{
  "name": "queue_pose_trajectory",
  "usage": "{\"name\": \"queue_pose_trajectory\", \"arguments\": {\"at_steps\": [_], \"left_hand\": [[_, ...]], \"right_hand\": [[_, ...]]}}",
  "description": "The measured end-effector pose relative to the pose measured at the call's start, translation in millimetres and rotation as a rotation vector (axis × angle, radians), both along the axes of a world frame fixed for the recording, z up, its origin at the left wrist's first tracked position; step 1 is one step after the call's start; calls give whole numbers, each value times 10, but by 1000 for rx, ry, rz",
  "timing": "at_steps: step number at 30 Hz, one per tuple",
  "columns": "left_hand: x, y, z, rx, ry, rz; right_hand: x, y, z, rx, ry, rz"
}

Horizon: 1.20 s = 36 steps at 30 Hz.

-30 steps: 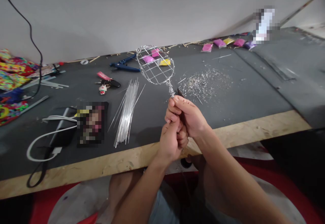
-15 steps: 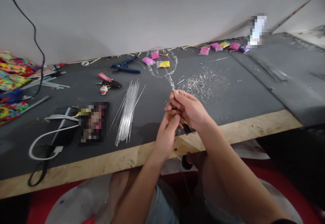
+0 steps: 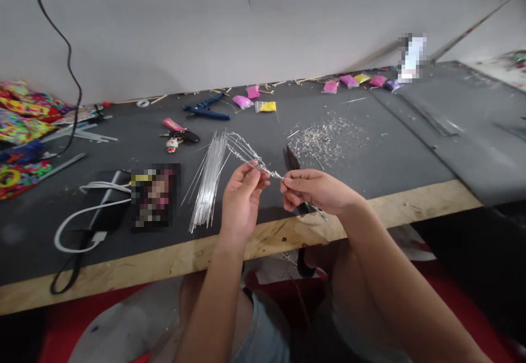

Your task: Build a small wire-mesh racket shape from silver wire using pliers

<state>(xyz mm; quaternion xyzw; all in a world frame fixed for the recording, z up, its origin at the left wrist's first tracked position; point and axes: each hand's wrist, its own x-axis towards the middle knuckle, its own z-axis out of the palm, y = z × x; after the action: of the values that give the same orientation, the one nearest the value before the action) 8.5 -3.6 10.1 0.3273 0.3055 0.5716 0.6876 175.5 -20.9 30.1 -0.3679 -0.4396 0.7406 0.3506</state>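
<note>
Between my hands is a silvery twisted wire piece (image 3: 275,175) with a long looped end that stretches left over the straight wires. My left hand (image 3: 245,187) pinches it near the base of the loop. My right hand (image 3: 310,187) grips its twisted stem, and a bit of wire pokes out below that hand. Under my right hand lie dark-tipped pliers (image 3: 293,159), their handles partly hidden. A bundle of straight silver wires (image 3: 207,185) rests on the table just left of my left hand.
Wire clippings (image 3: 329,141) are scattered beyond my right hand. Blue cutters (image 3: 207,112), keys (image 3: 181,134) and small coloured packets (image 3: 268,107) lie farther back. At left are a power bank (image 3: 109,198) with a white cable and colourful bags (image 3: 24,116). The table has a wooden front edge (image 3: 172,261).
The wire piece has swung from upright, loop at the back, to lying sideways with its loop to the left. My hands have moved apart, uncovering the pliers' tip.
</note>
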Motion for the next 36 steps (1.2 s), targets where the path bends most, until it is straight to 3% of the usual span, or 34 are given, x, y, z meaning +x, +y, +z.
{"name": "queue_pose_trajectory", "arguments": {"at_steps": [9, 18, 23, 28, 31, 36], "left_hand": [[69, -43, -19, -55, -98, -59], [94, -54, -28, 27, 72, -29], [69, -29, -52, 14, 182, -30], [74, -23, -55, -2, 230, 27], [136, -84, -44, -101, 203, 12], [271, -219, -51, -195, 126, -254]], "right_hand": [[47, -120, -21, -55, -32, 39], [-71, -124, -54, 72, -134, -97], [-146, -101, -85, 44, -186, -120], [-212, -82, -101, 5, -80, -111], [-211, -30, -96, 16, 6, -206], [-99, 111, -101, 68, 157, -482]]}}
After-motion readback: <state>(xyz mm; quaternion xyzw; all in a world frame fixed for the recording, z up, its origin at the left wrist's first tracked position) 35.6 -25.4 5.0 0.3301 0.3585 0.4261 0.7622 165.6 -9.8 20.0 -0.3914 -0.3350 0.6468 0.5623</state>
